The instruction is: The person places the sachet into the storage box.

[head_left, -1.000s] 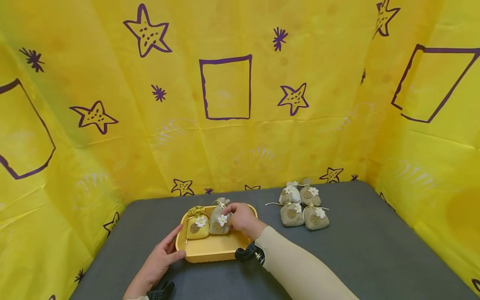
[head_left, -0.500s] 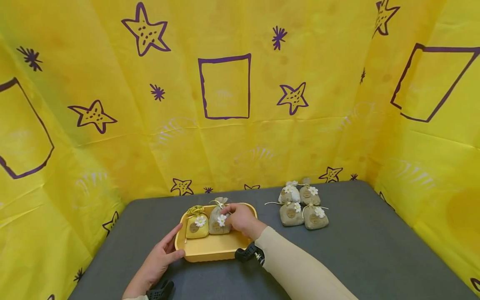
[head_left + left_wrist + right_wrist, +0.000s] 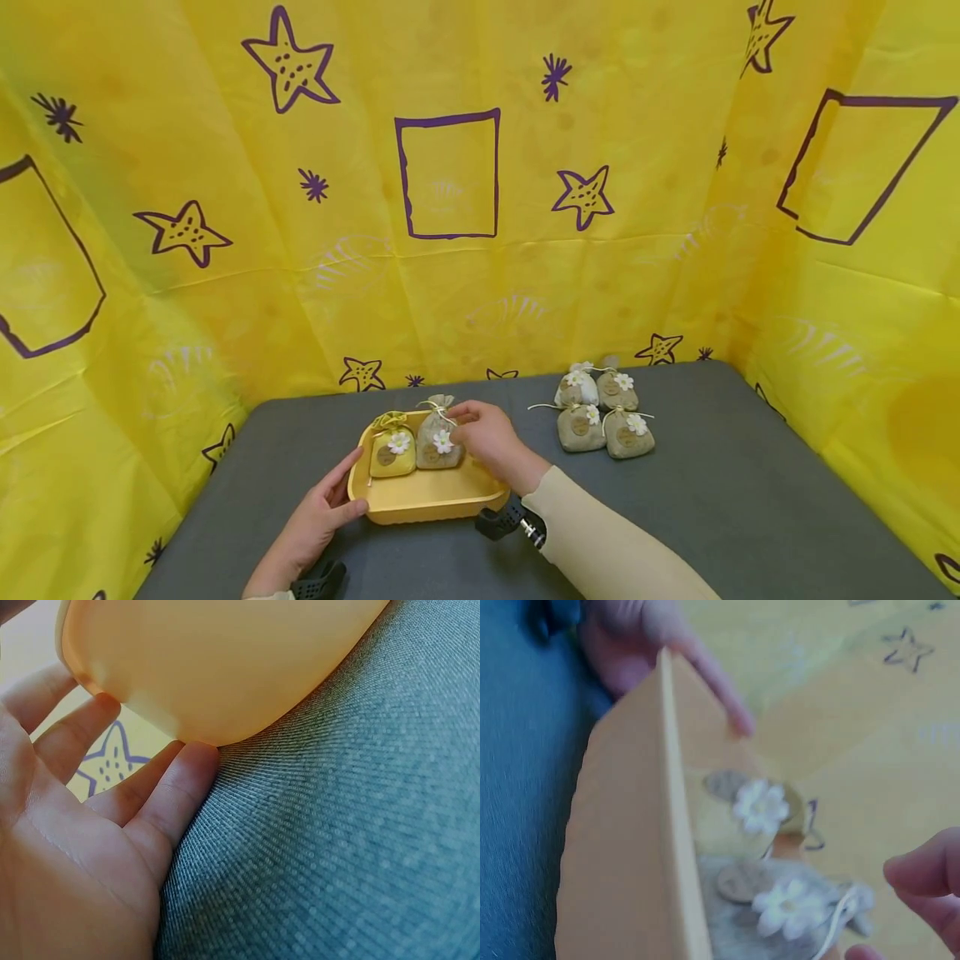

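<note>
Two small drawstring pouches stand side by side in a shallow yellow tray point(image 3: 435, 508). One is a yellow pouch point(image 3: 380, 468) on the left; the other is a grey-beige pouch point(image 3: 430, 431), and each bears a white flower and a round tag. My left hand point(image 3: 315, 517) touches the tray's left end, thumb at the front corner and fingers along the side. In the left wrist view, extended fingertips point(image 3: 196, 761) rest on its outer wall. My right hand point(image 3: 487, 437) is just right of the beige pouch, its fingers loosely bent; the right wrist view shows a gap between fingertip point(image 3: 911, 874) and pouch.
Several more pouches with white flowers stand close together at the back right; one beige pouch point(image 3: 630, 446) is nearest. A grey cloth point(image 3: 720, 500) covers the table. Yellow fabric walls point(image 3: 450, 292) with purple stars rise behind and on both sides.
My right hand has let go of the beige pouch and drawn slightly right, away from it. The pouch stays upright in the tray. My left hand keeps its place on the tray.
</note>
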`<state>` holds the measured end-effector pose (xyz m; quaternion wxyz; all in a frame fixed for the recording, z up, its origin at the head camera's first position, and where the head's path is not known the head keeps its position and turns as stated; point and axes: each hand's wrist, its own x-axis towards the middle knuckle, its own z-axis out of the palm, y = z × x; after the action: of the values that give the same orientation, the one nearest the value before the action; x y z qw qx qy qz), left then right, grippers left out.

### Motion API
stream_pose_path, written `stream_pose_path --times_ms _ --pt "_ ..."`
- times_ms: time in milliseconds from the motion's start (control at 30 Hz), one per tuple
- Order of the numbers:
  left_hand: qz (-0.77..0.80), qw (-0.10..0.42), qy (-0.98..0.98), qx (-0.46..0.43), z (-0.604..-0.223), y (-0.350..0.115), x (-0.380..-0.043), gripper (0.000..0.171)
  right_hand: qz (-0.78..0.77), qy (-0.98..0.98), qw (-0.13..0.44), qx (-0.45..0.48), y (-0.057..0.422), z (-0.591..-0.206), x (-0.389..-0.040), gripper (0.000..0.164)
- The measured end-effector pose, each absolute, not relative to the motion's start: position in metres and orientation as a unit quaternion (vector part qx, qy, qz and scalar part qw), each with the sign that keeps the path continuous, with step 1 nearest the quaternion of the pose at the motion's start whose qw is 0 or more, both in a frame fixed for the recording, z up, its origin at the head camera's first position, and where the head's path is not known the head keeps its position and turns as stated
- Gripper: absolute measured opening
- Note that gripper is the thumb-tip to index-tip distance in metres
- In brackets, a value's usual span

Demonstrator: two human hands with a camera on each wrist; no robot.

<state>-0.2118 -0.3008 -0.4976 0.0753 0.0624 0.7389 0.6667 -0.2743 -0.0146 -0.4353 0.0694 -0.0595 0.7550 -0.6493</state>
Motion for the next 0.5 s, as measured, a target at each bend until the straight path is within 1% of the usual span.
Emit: stream_pose_path --times_ms 233,500 --pt "0.664 0.079 0.741 0.054 -0.498 -0.299 -0.211 0.075 -0.714 0.692 0.059 -0.088 0.006 -0.421 -0.252 0.037" --pt "0.663 0.078 0.742 0.057 -0.497 -0.300 -0.212 0.075 -0.782 0.614 0.042 -0.100 0.035 -0.419 -0.232 0.041"
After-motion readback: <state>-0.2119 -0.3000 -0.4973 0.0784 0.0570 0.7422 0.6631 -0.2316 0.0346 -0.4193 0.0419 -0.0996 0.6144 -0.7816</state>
